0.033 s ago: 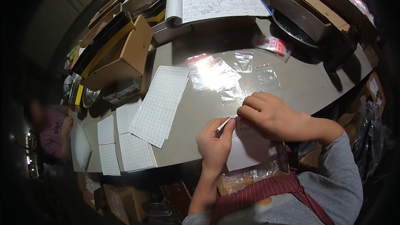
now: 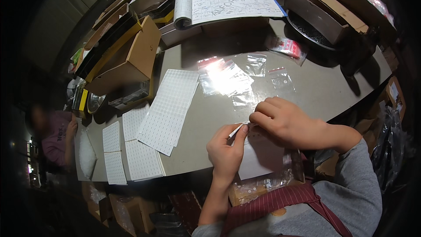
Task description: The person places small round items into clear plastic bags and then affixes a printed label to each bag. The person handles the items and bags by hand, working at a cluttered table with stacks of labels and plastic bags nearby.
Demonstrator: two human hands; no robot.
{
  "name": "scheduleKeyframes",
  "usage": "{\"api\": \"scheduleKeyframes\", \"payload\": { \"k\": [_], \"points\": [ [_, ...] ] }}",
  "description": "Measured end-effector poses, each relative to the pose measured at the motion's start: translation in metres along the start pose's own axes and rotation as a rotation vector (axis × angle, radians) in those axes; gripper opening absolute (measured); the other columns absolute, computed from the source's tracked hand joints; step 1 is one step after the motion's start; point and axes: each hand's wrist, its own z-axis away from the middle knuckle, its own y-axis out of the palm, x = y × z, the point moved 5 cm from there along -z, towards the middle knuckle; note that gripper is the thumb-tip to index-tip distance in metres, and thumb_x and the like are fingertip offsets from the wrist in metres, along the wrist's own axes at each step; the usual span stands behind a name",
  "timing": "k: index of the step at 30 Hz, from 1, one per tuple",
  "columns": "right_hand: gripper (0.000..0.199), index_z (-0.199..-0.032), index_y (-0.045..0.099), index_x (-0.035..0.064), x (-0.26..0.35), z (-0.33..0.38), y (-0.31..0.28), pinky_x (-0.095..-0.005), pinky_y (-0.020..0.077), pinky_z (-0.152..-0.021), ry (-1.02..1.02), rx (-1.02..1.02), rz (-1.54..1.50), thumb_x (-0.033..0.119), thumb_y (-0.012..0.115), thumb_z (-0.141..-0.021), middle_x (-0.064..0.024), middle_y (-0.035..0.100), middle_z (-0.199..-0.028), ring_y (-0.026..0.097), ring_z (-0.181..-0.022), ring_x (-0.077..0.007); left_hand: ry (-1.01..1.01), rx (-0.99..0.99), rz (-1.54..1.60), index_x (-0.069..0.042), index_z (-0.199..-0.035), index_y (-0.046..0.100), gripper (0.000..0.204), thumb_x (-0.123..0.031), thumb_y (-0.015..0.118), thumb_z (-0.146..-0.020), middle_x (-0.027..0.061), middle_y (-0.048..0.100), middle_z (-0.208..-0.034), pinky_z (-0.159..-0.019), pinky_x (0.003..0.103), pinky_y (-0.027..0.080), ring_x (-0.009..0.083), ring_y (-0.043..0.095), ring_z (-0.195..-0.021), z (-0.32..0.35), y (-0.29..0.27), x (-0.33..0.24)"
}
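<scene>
Head view — hands (image 2: 250, 138) on small clear bag (image 2: 244, 128)

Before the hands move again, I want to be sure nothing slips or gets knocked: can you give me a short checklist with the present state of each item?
1. Left hand grips the small white strip between thumb and fingers: ok.
2. Right hand meets the strip's far end: ok, fingers bunched there.
3. What the right fingers pinch: cannot tell, hidden under the hand.
4. White sheet under the hands lies flat on the table: ok.
5. Clear bags lie apart from both hands: ok.
6. Label sheets sit to the left, apart from the hands: ok.
</scene>
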Motion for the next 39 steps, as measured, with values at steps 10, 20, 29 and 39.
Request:
{"api": "scheduleKeyframes", "payload": {
  "k": [10, 20, 29, 39],
  "points": [
    [0.015, -0.085, 0.061, 0.0014, 0.004, 0.014, -0.001, -0.0401, 0.0505, -0.069, -0.149, -0.089, 0.104, 0.006, 0.065, -0.072, -0.0123, 0.054, -0.085, 0.059, -0.08, -0.0295, -0.06, 0.006, 0.038, 0.002, -0.099, 0.077, 0.015, -0.011, 0.077, -0.091, 0.0141, 0.076, -0.09, -0.073, 0.029, 0.055, 0.0186, 0.071, -0.079, -0.001, 0.002, 0.007],
    [0.024, -0.095, 0.069, -0.0032, -0.157, 0.025, -0.024, -0.0375, 0.0511, -0.072, 0.622, 0.253, -0.371, 0.018, 0.067, -0.084, -0.0159, 0.07, -0.081, 0.067, -0.076, -0.0254, 0.014, -0.001, 0.024, 0.006, -0.098, 0.076, 0.016, -0.007, 0.075, -0.09, 0.0035, 0.073, -0.083, -0.068, 0.024, 0.05, 0.0078, 0.063, -0.075, -0.002, 0.001, 0.01],
    [0.031, -0.106, 0.06, -0.0021, -0.158, -0.018, -0.023, -0.0467, 0.0522, -0.079, 0.484, 0.189, -0.037, 0.011, 0.073, -0.082, -0.0232, 0.069, -0.095, 0.068, -0.094, -0.0417, -0.022, 0.017, 0.002, 0.003, -0.097, 0.076, 0.015, -0.01, 0.078, -0.089, 0.0145, 0.075, -0.089, -0.075, 0.032, 0.053, 0.0233, 0.071, -0.08, -0.001, -0.001, 0.006],
    [0.023, -0.092, 0.053, 0.0011, -0.189, -0.061, 0.018, -0.0508, 0.0489, -0.075, 0.274, 0.009, 0.048, 0.015, 0.07, -0.086, -0.0193, 0.064, -0.086, 0.064, -0.087, -0.0417, -0.038, 0.069, 0.114, 0.004, -0.104, 0.076, 0.016, -0.007, 0.072, -0.093, 0.0139, 0.075, -0.098, -0.08, 0.03, 0.056, 0.0194, 0.071, -0.089, -0.004, -0.004, 0.001]
  ]
}}
